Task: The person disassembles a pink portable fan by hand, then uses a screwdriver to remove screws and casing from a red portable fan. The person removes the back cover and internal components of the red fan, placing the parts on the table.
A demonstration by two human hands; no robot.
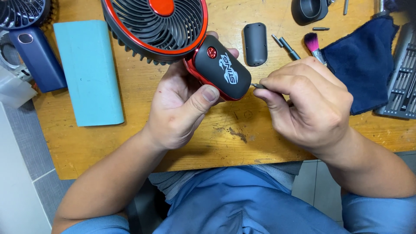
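Scuffed wooden workbench [130, 143], seen from straight above, with grey floor tiles showing past its near edge.

Closest in, the left hand [180, 106] is wrapped around the handle of a red and black handheld fan [173, 30], thumb pressed flat on the front of the handle and fingers curled behind it, so it's clamped on properly. The round grille head sticks out up and away from that grip. The right hand [303, 99] is pinched tight on a thin metal tool [259, 86]; only its tip pokes out of the fingers, just touching the bottom end of the handle, right beside the left thumb.

My guess on handling: the fan looks like light, stiff plastic with a glossy shell, so kind of slippery, and the grille ribs look thin. The handle seems like the place to hold it, not the head.

Just beyond the two hands sits a loose dark oval cover [255, 43], a screwdriver bit [288, 47] and a pink-tipped brush [313, 45]. Right of the tool hand there's a navy cloth [364, 65] and a bit set tray [401, 78]. Left of the fan hand lies a teal block [89, 71], with a dark blue fan [30, 39] past that.
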